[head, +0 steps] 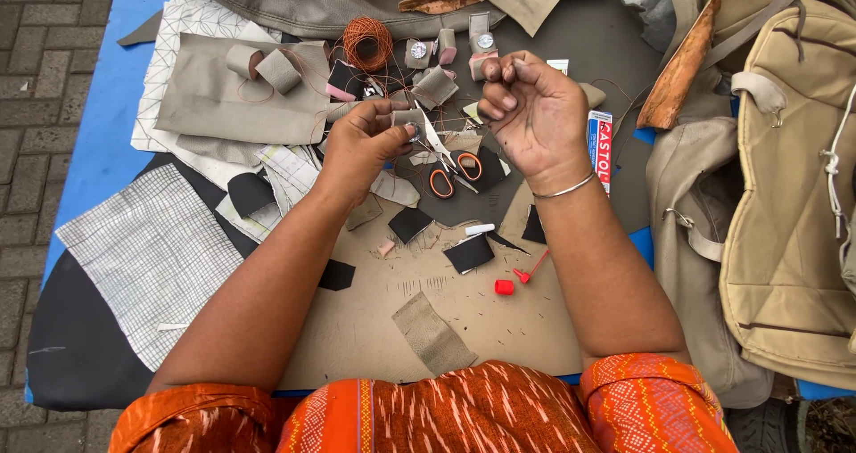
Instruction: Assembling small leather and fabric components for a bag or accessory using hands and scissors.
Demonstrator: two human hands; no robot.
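At the centre of the frame the person's left hand [364,143] pinches a small folded piece of grey-beige fabric with a round metal snap [409,125]; its grip is closed on that piece between thumb and fingertips. Just to the right, the right hand [532,112] is raised above the worktop [374,328], fingers curled tightly into a closed grip with thumb against forefinger; whether it has hold of a thread or needle I cannot tell. A thin silver bangle [565,187] circles the right wrist.

Below and between the hands lie orange-handled scissors [450,169] on the dark part of the worktop, blades pointing up toward the fabric piece. Above the left hand, in the upper middle of the frame, sits a spool of copper-coloured thread [367,43], with several small grey fabric tabs bearing round snaps beside it. A small red plastic cap [504,286] lies lower centre, near black scraps. A beige canvas bag [789,194] fills the right edge, and checked white cloth [152,248] lies lower left.
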